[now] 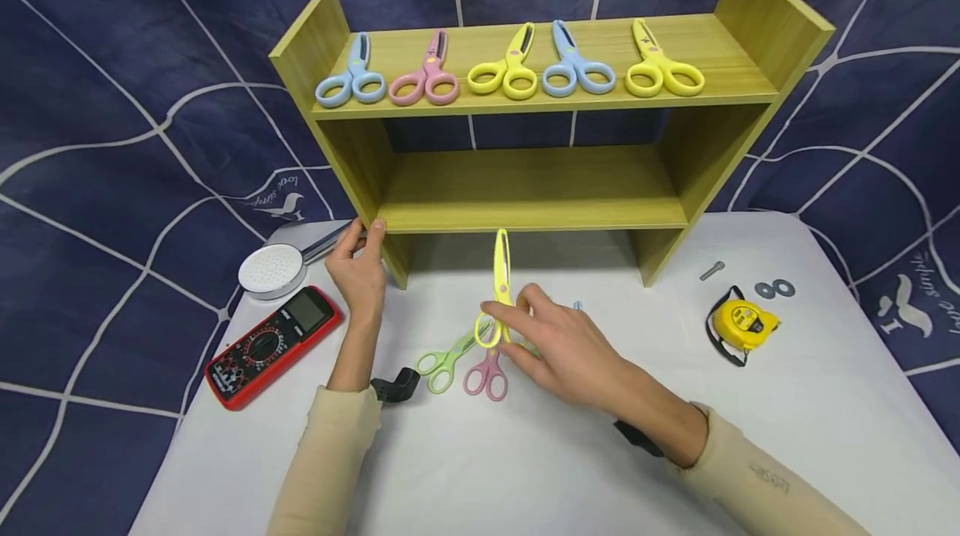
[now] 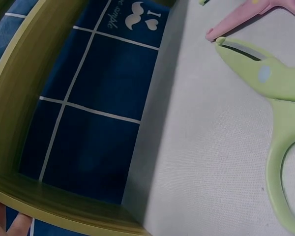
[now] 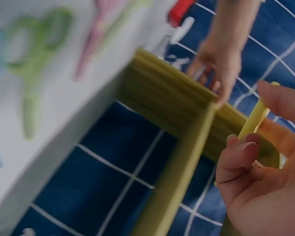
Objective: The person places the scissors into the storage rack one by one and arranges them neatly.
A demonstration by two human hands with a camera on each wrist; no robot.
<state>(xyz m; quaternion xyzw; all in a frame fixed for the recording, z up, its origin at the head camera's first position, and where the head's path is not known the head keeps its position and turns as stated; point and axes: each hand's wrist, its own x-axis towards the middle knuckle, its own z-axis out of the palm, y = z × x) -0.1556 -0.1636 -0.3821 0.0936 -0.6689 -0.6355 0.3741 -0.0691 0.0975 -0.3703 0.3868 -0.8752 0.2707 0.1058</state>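
Observation:
My right hand (image 1: 502, 328) pinches the handle of yellow scissors (image 1: 500, 273) and holds them just above the white table, blades pointing at the wooden shelf (image 1: 525, 211). In the right wrist view, thumb and fingers (image 3: 243, 160) curl round the yellow handle (image 3: 255, 118). My left hand (image 1: 363, 257) grips the shelf's left front post, also visible as the left hand (image 3: 221, 59) from the right wrist. Green scissors (image 1: 446, 361) and pink scissors (image 1: 487, 373) lie on the table beside my right hand. The left wrist view shows the green scissors (image 2: 280, 98) and the pink scissors' tip (image 2: 241, 19) close up.
Several coloured scissors (image 1: 510, 69) lie in a row on the top shelf. A red multimeter (image 1: 270, 344) and a white round head (image 1: 272, 269) lie at the left, with a black part (image 1: 396, 386) near my left sleeve. At the right are a yellow tape measure (image 1: 742, 323), washers (image 1: 775, 288) and a bolt (image 1: 712, 270).

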